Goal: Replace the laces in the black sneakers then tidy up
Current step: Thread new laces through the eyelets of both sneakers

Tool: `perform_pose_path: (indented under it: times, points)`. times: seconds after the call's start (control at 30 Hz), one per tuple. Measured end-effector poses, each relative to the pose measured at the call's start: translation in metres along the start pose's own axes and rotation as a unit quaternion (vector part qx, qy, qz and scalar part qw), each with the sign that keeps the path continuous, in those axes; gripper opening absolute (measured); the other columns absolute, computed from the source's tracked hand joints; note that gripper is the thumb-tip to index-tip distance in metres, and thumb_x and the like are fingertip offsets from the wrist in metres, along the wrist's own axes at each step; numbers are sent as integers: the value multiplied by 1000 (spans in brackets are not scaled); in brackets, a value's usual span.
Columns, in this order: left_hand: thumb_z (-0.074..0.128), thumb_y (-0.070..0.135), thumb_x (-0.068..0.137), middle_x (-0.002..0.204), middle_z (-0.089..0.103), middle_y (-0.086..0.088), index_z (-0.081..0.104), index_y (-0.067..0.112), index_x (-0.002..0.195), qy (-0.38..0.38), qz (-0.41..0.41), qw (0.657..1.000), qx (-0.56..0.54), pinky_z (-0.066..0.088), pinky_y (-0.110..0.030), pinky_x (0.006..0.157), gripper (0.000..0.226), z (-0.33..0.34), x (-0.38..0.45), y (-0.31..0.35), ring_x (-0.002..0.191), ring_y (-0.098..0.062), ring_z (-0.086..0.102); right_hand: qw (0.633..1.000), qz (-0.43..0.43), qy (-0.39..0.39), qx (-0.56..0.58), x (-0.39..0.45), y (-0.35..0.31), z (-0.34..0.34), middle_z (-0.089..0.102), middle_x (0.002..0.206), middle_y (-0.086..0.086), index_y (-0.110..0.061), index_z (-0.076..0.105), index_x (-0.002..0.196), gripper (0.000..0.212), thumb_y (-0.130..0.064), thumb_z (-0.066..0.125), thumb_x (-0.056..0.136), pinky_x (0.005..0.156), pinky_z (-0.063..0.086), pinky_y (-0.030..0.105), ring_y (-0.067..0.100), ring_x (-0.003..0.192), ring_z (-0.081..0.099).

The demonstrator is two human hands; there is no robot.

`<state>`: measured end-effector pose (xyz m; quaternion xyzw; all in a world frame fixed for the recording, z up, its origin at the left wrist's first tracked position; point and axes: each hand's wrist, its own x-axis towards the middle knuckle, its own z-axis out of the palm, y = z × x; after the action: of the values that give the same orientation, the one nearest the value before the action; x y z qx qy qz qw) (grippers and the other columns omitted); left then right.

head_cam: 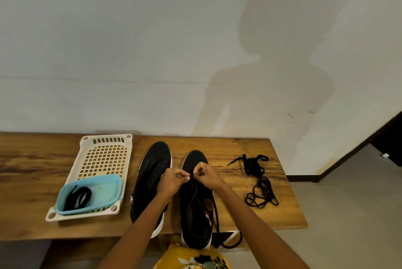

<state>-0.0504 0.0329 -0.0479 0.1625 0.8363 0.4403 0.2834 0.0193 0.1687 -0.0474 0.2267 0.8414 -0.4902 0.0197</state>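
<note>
Lace [215,214] pinched between both hands' grip above right sneaker [195,203]

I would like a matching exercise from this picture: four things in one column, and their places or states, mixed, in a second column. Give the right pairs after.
Things:
1. left sneaker
2. right sneaker
3. blue tub
4. loose laces

Places or states:
A. sits in the white basket, a lace inside
B. lies right of both shoes on the bench
C. eyelets bare, no lace
D. both hands pinch a lace over it

Pairs: 1-C, 2-D, 3-A, 4-B
</note>
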Motion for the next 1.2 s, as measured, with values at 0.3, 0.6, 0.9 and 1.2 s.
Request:
perform_pose_path:
  times: [0.3, 0.6, 0.9, 1.2]
  points:
    - [68, 24, 83, 72, 66, 10, 71, 28, 79, 26, 55, 997, 55, 51, -31, 73, 6, 2, -1, 4, 75, -11, 63, 995, 26, -23, 92, -6, 0, -7, 51, 81, -3, -15, 53, 89, 23, 8, 53, 87, 60, 41, 10, 4, 72, 50]
    - [63, 10, 87, 82, 65, 8, 71, 8, 93, 79, 119, 984, -110, 45, -5, 67, 10, -14, -18, 51, 78, 2, 59, 993, -77, 43, -76, -18, -31, -13, 45, 67, -1, -12, 59, 65, 27, -27, 65, 87, 57, 29, 27, 10, 61, 41]
    - [53, 3, 92, 108, 65, -1, 65, 9, 113, 15, 53, 986, -160, 43, -26, 96, 25, -24, -40, 65, 108, -14, 58, 962, -151, 174, 147, -46, -172, -87, 68, 75, 4, -7, 74, 86, 18, -24, 69, 86, 77, 55, 28, 12, 69, 64]
    - [58, 30, 91, 88, 72, -3, 73, 14, 94, 210, 87, 962, -152, 39, -19, 59, 22, -40, -63, 110, 82, -15, 64, 912, -225, 226, 258, -87, -254, -147, 65, 74, 5, 0, 71, 96, 20, -17, 69, 86, 71, 57, 25, 12, 65, 64]
